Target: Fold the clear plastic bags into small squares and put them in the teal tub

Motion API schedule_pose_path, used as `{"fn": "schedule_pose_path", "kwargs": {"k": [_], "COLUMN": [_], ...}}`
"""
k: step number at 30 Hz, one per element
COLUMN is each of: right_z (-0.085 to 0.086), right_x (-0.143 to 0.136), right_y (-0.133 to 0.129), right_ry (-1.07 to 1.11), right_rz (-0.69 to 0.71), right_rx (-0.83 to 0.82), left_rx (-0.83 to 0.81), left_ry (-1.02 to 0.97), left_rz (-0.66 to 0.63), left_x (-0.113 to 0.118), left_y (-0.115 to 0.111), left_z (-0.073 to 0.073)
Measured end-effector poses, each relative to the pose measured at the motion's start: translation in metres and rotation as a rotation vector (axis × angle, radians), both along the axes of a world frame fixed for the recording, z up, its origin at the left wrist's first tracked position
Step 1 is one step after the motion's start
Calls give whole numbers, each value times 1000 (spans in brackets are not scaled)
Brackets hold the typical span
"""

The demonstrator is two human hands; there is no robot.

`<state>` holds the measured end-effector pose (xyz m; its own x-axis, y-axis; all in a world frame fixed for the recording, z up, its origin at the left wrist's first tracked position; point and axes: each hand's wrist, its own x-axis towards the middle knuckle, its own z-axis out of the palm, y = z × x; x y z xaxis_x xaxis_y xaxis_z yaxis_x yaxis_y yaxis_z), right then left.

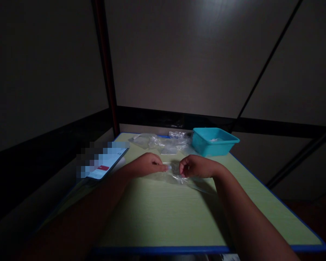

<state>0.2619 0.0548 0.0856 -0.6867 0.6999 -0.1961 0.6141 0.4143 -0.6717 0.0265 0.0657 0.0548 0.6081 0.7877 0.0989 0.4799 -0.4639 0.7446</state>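
Over the middle of the table, my left hand (146, 165) pinches a small pale piece between thumb and fingers; its kind is too small to make out. Facing it from the right, my right hand (198, 166) has its fingers curled down and closed at a clear plastic bag (180, 179). The bag lies on the tabletop beneath and between both hands, with part of it stretching under my right wrist. A narrow gap separates the two hands.
A turquoise plastic basket (214, 145) stands at the back right with something whitish inside. More clear plastic bags (154, 140) lie along the table's far edge. At the left is a lit phone (108, 163), partly blurred. The pale green table (157, 217) has a blue edge; walls rise behind.
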Motion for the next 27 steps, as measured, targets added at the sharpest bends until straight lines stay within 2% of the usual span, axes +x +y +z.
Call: {"fn": "schedule_pose_path", "kwargs": {"k": [3, 6, 14, 20, 23, 27], "right_z": [-2, -2, -1, -5, -6, -10], "right_x": [2, 2, -1, -1, -2, -4], "right_y": [3, 4, 0, 2, 4, 6], "right_ry": [-17, -32, 59, 27, 15, -1], "right_rz": [-28, -52, -106, -85, -119, -149], "right_rx": [38, 60, 52, 75, 148, 179], "left_rx": [85, 121, -15, -21, 5, 176], "left_ry": [104, 124, 54, 48, 49, -25], "left_rz": [-75, -86, -94, -45, 14, 259], "left_x": [-1, -2, -3, -3, -2, -2], "left_y": [-3, 0, 5, 4, 5, 9], "left_z": [1, -3, -8, -8, -8, -9]}}
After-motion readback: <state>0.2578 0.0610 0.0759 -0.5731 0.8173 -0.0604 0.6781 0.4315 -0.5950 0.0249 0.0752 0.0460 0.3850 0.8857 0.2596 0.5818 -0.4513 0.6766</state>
